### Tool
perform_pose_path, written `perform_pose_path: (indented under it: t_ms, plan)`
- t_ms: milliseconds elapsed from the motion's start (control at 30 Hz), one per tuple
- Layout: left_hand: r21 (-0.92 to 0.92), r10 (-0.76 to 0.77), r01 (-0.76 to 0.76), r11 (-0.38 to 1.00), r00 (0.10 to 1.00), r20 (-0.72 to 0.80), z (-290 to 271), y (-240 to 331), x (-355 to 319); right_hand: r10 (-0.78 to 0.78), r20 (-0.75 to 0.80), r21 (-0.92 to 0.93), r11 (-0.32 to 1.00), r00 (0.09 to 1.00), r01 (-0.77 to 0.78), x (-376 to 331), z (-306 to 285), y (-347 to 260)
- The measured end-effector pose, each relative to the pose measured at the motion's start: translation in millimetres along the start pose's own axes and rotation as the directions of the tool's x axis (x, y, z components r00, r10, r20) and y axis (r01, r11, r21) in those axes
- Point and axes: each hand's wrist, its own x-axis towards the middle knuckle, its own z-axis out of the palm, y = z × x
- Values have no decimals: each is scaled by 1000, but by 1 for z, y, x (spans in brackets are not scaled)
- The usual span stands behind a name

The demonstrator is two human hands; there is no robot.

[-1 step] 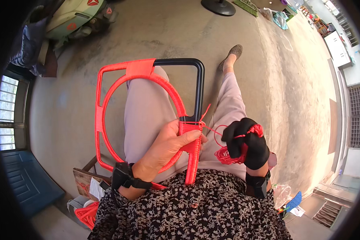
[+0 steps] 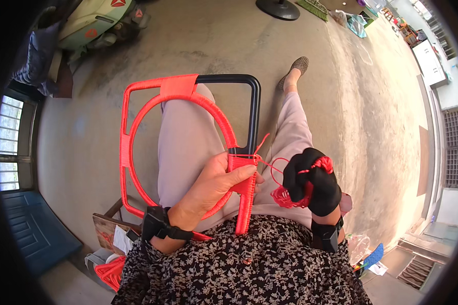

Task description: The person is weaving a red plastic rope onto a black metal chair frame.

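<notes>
Concrete floor (image 2: 89, 152), left hand (image 2: 212, 183) gripping red-wrapped frame (image 2: 178, 87)

The frame (image 2: 179, 85) is bright coral-red over most of its length, with fine, close ridges patterning the lower strip, while its upper right stretch is glossy black. The bundled cord (image 2: 289, 197) is a slightly deeper, pinkish red. The glove (image 2: 324, 195) is black, as is the wrist device (image 2: 158, 223). Pale mauve-pink colours the trousers (image 2: 185, 137); the blouse (image 2: 244, 269) is black, scattered with a cream leaf-and-flower print. The shoe (image 2: 300, 64) is grey-brown with a small woven-looking pattern. The floor (image 2: 102, 127) is mottled grey-beige, the panelled door (image 2: 35, 229) dark blue, the scooter (image 2: 94, 23) pale green with red emblems, the cabinet (image 2: 429, 61) white.
</notes>
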Motion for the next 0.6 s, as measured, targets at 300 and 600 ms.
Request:
perform_pose_path:
  t_ms: [300, 600]
  plan:
    - [-4, 58, -58, 998, 998, -9, -7, -12, 12, -21, -193, -373, 926, 981, -54, 9, 56, 12]
    - [-91, 43, -50, 995, 996, -76, -5, -1, 6, 99, -399, -215, 956, 911, -198, -17, -13, -2]
